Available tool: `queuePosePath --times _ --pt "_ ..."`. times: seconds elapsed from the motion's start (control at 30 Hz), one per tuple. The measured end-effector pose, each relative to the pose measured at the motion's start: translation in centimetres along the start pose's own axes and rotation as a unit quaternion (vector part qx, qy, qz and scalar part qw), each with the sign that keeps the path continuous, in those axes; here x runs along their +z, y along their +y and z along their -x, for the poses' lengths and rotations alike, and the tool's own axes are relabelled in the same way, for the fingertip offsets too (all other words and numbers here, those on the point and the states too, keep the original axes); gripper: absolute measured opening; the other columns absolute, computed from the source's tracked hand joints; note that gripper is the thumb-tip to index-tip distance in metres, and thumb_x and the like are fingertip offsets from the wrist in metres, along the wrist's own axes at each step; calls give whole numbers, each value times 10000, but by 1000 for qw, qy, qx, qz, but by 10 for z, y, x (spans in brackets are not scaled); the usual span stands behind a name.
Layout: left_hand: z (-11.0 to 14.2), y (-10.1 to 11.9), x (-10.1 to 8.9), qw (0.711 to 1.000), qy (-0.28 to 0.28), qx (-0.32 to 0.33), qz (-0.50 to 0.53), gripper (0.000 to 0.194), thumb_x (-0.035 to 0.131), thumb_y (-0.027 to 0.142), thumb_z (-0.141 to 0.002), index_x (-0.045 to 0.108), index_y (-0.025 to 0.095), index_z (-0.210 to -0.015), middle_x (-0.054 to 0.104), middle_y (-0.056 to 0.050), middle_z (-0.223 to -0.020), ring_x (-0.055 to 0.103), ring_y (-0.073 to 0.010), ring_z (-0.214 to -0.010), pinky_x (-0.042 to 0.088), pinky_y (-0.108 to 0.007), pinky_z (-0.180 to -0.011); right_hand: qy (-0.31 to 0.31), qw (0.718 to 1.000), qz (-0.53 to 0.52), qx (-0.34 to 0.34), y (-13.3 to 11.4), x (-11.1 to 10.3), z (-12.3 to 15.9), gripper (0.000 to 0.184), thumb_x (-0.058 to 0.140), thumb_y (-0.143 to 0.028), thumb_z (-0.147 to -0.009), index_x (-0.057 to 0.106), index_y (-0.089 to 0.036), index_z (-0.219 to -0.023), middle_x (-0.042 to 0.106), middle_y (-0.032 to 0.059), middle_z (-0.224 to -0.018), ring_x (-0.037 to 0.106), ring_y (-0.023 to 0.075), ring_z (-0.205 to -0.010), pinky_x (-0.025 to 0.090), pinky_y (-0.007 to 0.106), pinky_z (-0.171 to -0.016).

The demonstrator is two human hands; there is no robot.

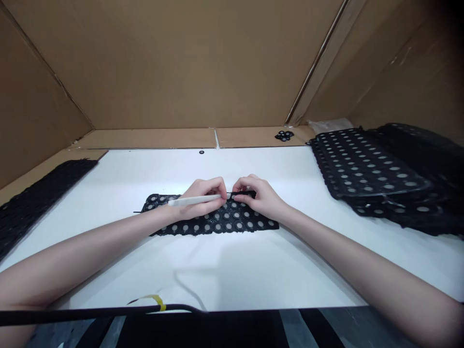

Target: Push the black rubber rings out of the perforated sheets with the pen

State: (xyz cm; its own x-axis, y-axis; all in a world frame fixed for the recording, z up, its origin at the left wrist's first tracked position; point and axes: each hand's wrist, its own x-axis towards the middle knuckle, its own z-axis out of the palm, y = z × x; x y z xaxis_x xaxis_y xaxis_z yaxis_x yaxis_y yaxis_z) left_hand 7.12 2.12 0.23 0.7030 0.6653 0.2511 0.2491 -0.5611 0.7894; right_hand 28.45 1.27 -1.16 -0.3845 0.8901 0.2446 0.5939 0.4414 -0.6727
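A narrow black rubber strip full of round holes lies flat at the middle of the white table. My left hand rests on its far edge with fingers curled around a thin white stick-like tool, which points right. My right hand sits just to the right, fingers pinched together on the strip's far edge near the tool's tip. The two hands almost touch.
A stack of large black perforated sheets fills the right side. Another black perforated sheet lies along the left. Small black rings sit at the back, one loose ring nearer. Cardboard walls enclose the table. A black cable runs along the front edge.
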Motion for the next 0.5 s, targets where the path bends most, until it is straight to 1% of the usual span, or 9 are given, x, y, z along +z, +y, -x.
queuePosePath --times 0.1,0.4,0.5 --pt "-1 0 0 1000 -6 -2 -2 51 530 201 -819 525 159 -791 558 33 -664 463 -80 -569 367 -205 -575 5 1000 -3 1 2 1 1 43 610 -167 -750 606 -209 -755 632 32 -767 530 217 -835 432 350 -747" --pt "0 3 -1 1000 16 -17 7 74 542 224 -811 529 161 -775 526 38 -651 451 -88 -586 355 -215 -587 14 1000 5 -8 -2 0 3 56 606 -161 -749 604 -217 -752 643 29 -768 532 217 -829 433 354 -749" --pt "1 3 -2 1000 -4 -24 9 78 548 210 -804 525 158 -750 531 39 -657 443 -86 -586 348 -215 -589 16 1000 5 -10 -2 1 3 61 606 -158 -749 602 -219 -745 644 25 -762 534 215 -827 435 354 -750"
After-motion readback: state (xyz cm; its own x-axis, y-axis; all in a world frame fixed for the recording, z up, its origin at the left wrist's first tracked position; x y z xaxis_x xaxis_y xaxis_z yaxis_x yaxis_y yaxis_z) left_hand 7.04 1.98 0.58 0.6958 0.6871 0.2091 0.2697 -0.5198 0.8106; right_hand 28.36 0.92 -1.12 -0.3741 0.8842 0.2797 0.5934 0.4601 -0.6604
